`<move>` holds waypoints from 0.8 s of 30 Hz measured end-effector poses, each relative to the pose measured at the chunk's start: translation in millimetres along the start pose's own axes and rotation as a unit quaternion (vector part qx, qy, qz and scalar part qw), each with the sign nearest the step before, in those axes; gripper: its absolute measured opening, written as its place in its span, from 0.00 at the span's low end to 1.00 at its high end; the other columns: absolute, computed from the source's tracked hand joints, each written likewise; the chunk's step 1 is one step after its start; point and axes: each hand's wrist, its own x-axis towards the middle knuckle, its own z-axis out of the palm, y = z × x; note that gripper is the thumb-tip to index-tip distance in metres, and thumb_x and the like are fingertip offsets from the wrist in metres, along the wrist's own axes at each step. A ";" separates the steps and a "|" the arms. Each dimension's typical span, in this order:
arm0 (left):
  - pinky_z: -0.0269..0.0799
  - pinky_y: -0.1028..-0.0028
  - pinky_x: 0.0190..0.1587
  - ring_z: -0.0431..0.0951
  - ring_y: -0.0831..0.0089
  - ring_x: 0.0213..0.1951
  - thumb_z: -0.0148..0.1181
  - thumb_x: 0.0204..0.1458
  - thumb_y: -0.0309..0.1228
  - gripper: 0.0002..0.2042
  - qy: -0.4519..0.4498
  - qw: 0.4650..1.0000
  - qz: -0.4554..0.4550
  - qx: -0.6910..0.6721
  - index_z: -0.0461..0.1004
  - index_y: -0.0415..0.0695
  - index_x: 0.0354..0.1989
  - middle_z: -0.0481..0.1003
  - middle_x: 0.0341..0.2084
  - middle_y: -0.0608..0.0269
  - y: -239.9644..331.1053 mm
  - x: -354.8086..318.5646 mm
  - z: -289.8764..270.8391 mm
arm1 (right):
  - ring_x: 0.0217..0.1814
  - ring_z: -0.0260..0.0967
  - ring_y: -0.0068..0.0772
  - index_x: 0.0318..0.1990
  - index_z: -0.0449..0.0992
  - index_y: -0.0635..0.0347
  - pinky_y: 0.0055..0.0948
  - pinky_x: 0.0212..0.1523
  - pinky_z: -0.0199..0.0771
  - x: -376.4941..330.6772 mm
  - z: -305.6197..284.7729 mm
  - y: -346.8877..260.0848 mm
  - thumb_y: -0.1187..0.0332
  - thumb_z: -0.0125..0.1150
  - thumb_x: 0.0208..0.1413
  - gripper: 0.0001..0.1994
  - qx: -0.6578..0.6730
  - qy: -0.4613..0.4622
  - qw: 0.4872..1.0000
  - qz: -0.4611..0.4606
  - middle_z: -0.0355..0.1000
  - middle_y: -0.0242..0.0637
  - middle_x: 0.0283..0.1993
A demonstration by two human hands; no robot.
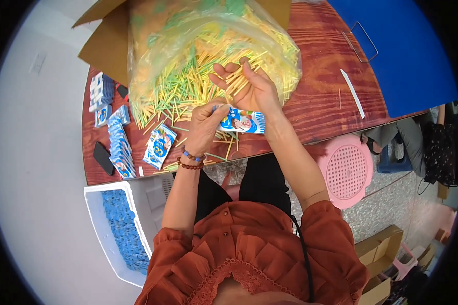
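My left hand (204, 126) pinches the left end of a small blue-and-white packet (245, 121) printed with a cartoon figure. My right hand (263, 92), palm up with its fingers curled, holds a small bunch of thin yellow and orange sticks (237, 82) just above the packet. Behind both hands a big clear plastic bag (216, 25) lies open, spilling yellow, green and orange sticks (188, 81) onto the wooden table (320, 112). To the left of my left hand lies another such packet (160, 146).
Overlapping packets (119, 145) and a white-and-blue stack (102, 91) line the table's left side, beside a black phone (103, 158). A cardboard box (104, 51) stands behind. At right are a white strip (352, 94), blue panel (407, 56) and pink stool (345, 172). A foam box (132, 203) holds blue pieces.
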 end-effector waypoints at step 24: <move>0.64 0.83 0.30 0.68 0.88 0.27 0.58 0.57 0.33 0.12 -0.153 0.960 -0.002 0.235 0.77 0.34 0.36 0.72 0.22 0.71 45.6 110.1 180.9 | 0.55 0.69 0.36 0.60 0.60 0.63 0.39 0.56 0.71 -105.3 -29.6 -71.6 0.71 0.42 0.66 0.16 -0.062 0.267 0.947 -0.167 0.68 0.41 0.55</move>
